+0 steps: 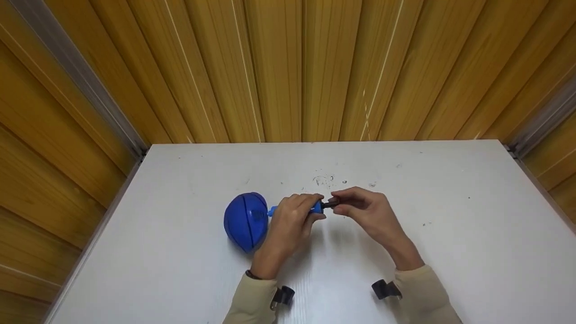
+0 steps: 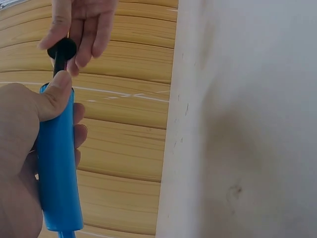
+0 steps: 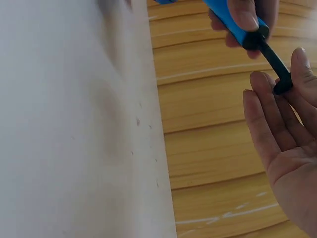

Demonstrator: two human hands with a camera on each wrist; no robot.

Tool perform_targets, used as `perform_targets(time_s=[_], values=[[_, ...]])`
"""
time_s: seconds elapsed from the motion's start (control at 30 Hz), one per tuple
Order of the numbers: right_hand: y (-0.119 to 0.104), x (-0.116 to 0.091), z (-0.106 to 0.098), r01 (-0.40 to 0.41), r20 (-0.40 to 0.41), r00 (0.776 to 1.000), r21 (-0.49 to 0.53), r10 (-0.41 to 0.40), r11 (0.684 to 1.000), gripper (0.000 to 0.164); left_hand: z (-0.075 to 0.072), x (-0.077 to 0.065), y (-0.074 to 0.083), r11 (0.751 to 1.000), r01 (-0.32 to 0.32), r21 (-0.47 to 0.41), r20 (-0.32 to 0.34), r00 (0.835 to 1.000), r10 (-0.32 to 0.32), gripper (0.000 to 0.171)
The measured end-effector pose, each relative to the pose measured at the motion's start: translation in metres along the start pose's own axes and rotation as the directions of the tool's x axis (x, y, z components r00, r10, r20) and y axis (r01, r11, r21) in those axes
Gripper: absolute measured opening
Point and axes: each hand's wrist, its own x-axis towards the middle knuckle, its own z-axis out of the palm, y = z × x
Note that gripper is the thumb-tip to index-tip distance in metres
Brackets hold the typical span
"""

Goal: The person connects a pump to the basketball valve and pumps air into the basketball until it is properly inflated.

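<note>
My left hand (image 1: 291,220) wraps round the blue barrel of a hand pump (image 2: 59,163), its thumb lying along the barrel near the black end. Out of that end sticks a short black plunger (image 3: 273,57) with a flat, round handle. My right hand (image 1: 371,215) pinches this handle between thumb and fingers, the palm turned open in the right wrist view. On the left, a partly deflated blue ball (image 1: 243,220) with black seams sits against the pump's thin blue nozzle (image 1: 272,211). In the head view the left hand covers most of the barrel.
Beneath the hands is a white table (image 1: 171,270) with small dark marks near its far middle. Wood-patterned panels (image 1: 279,67) rise behind it and at both sides. Both forearms wear beige sleeves (image 1: 425,292) with small black wrist cameras (image 1: 381,289).
</note>
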Motion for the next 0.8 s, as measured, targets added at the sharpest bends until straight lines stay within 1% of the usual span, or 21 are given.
perform_targets(time_s=[0.07, 0.17, 0.27, 0.33, 0.47, 0.57, 0.67, 0.73, 0.8], values=[[0.001, 0.000, 0.006, 0.001, 0.013, 1.000, -0.011, -0.001, 1.000, 0.029, 0.000, 0.000, 0.000, 1.000, 0.000, -0.014, 0.011, 1.000, 0.001, 0.033], [-0.001, -0.001, 0.006, 0.024, 0.013, 1.000, -0.072, -0.023, 0.997, 0.028, -0.001, -0.001, -0.002, 0.999, 0.008, -0.043, 0.022, 1.000, -0.007, 0.033], [-0.004, -0.002, -0.002, 0.050, -0.012, 0.999, -0.143, -0.052, 0.988, 0.027, -0.003, -0.001, -0.005, 0.999, 0.008, -0.051, 0.011, 1.000, -0.008, 0.034], [-0.007, -0.004, -0.014, 0.058, -0.031, 0.997, -0.176, -0.064, 0.983, 0.028, -0.006, -0.001, -0.009, 0.999, 0.008, -0.052, -0.001, 1.000, -0.008, 0.034], [-0.015, -0.008, -0.037, 0.046, -0.101, 0.993, -0.151, -0.062, 0.987, 0.031, -0.012, -0.001, -0.015, 0.999, 0.023, -0.042, -0.036, 0.999, -0.025, 0.034], [-0.019, -0.010, -0.046, 0.034, -0.148, 0.988, -0.098, -0.049, 0.995, 0.032, -0.012, -0.001, -0.015, 0.999, 0.027, -0.038, -0.049, 0.998, -0.029, 0.034], [-0.018, -0.009, -0.042, 0.023, -0.164, 0.986, -0.073, -0.035, 0.997, 0.030, -0.009, -0.001, -0.012, 0.999, 0.028, -0.039, -0.047, 0.998, -0.030, 0.033], [-0.015, -0.007, -0.034, 0.018, -0.151, 0.988, -0.060, -0.027, 0.998, 0.028, -0.007, -0.001, -0.009, 0.999, 0.027, -0.035, -0.049, 0.998, -0.029, 0.033], [-0.010, -0.005, -0.024, 0.015, -0.122, 0.992, -0.050, -0.021, 0.999, 0.026, -0.004, -0.002, -0.007, 0.999, 0.025, -0.023, -0.047, 0.999, -0.026, 0.032]])
